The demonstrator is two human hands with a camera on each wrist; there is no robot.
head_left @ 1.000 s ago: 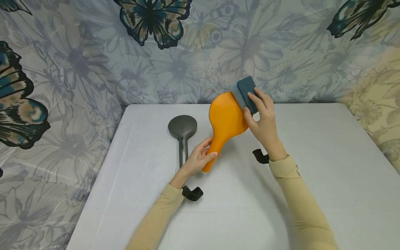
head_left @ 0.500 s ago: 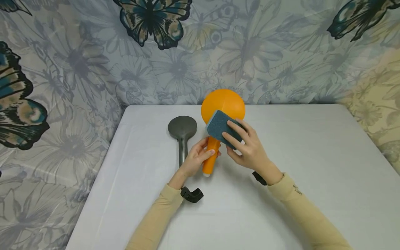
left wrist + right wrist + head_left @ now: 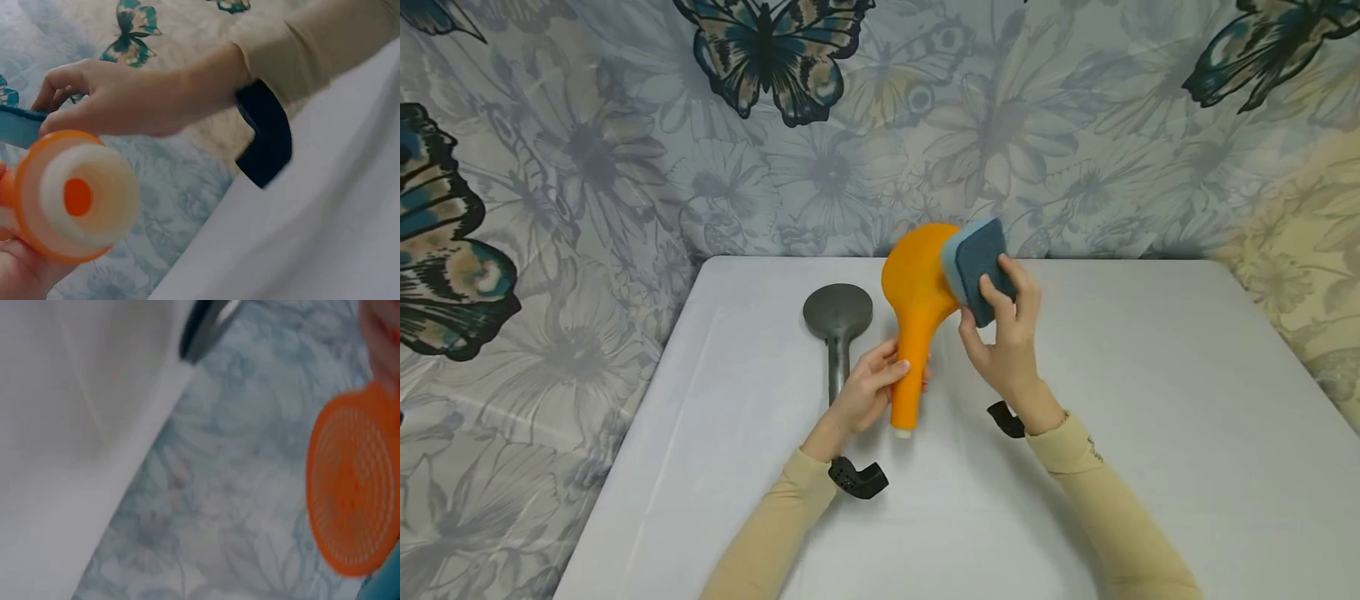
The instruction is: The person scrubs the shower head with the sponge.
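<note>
An orange shower head point(image 3: 917, 287) is held up above the white table point(image 3: 1157, 417), with its handle gripped by the left hand point(image 3: 863, 392): the thumb is laid across the front and fingertips are seen at the far side. A blue sponge point(image 3: 985, 268) is pinched between the thumb and fingers of the right hand point(image 3: 1009, 346).

The long axis of the shower head is pointed away from the person, its handle end towards the body and its round end towards the wall point(image 3: 1000, 150). The round end lies beyond the left hand's grip, and the sponge is placed against its right side, so that end is nearer to the right hand. A grey shower head point(image 3: 838, 310) is left lying on the table to the left, untouched by the fingers of the 2 hands.

The sponge appears to be touching the orange shell, but the contact is covered by the sponge itself. The lower part of the grey handle is hidden behind the left arm. In the right wrist view, the holed face point(image 3: 350, 487) is blurred and cut off at the edge, and only a corner of the sponge is shown.
</note>
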